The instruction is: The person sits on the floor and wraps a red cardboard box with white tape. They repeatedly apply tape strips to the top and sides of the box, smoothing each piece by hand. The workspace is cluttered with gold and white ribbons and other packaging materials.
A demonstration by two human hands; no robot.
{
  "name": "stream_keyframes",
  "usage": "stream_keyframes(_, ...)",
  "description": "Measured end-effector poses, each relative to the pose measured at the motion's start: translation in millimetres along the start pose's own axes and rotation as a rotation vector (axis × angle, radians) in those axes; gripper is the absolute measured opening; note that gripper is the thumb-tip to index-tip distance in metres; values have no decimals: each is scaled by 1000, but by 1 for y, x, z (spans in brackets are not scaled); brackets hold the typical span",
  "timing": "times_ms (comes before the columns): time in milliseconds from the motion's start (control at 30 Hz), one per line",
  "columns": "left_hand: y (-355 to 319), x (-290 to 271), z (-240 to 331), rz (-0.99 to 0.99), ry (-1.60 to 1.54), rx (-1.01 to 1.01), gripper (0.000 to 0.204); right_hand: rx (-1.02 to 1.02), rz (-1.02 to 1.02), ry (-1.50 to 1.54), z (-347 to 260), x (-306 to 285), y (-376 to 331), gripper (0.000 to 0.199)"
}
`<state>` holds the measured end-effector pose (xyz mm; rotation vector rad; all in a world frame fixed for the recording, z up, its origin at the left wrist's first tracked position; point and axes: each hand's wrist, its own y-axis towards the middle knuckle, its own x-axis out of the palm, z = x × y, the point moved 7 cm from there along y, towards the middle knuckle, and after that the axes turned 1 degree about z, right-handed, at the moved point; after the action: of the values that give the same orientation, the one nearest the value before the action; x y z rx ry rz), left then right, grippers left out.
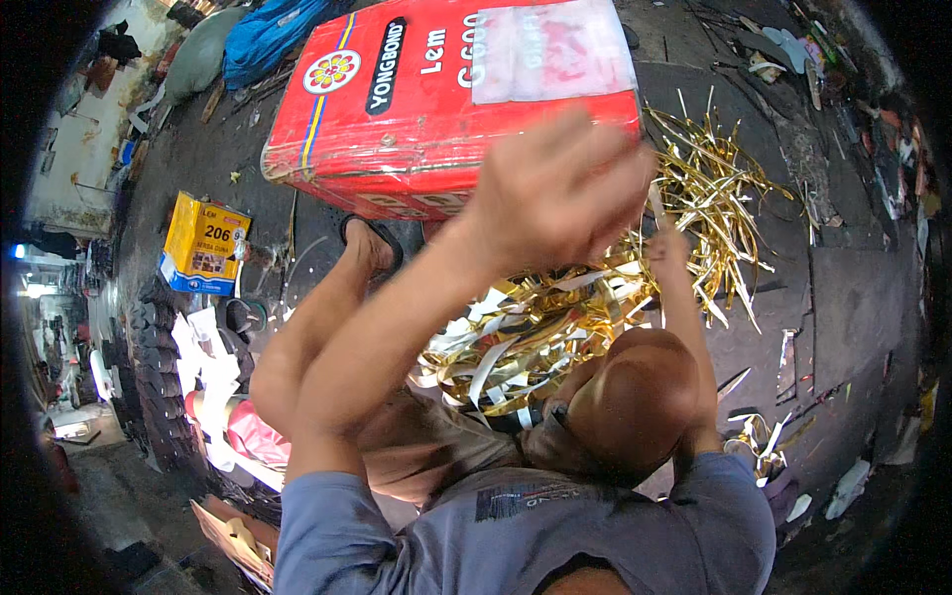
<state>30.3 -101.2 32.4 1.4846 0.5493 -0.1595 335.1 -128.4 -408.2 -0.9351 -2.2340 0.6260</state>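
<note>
My left hand [560,193] is raised in front of the near right side of a large red carton [397,139]. Motion smears its fingers, so what they hold, if anything, does not show. Farther right, my right hand [667,250] is closed around a narrow pale strip [655,205] that sticks up from the fist. Beyond it spreads a loose bunch of shiny gold strips [714,188]. More gold and white strips [506,342] lie in a tangled heap between my legs, partly hidden by my left forearm and right knee.
A yellow and blue can [205,248] stands on the dark floor at the left. A blue sheet [268,40] and a grey-green sack [201,55] lie at the far left. Scraps [764,436] litter the floor at the right. White sheets [206,367] lie at my left.
</note>
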Motion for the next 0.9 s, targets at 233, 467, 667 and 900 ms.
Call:
stream_keyframes(233,-302,108,31,-1096,-117,-972,43,-877,781,-340,-205,-90,-93,46)
stream_keyframes(467,-322,95,54,-1271,77,-610,30,-509,-104,-748,-58,-40,-142,15)
stream_keyframes(667,-195,69,40,-1142,-25,-570,33,-500,-901,-838,-21,124,-243,42)
stream_keyframes(900,-113,-13,17,-700,29,-796,21,-669,-1209,-830,-51,203,-281,46)
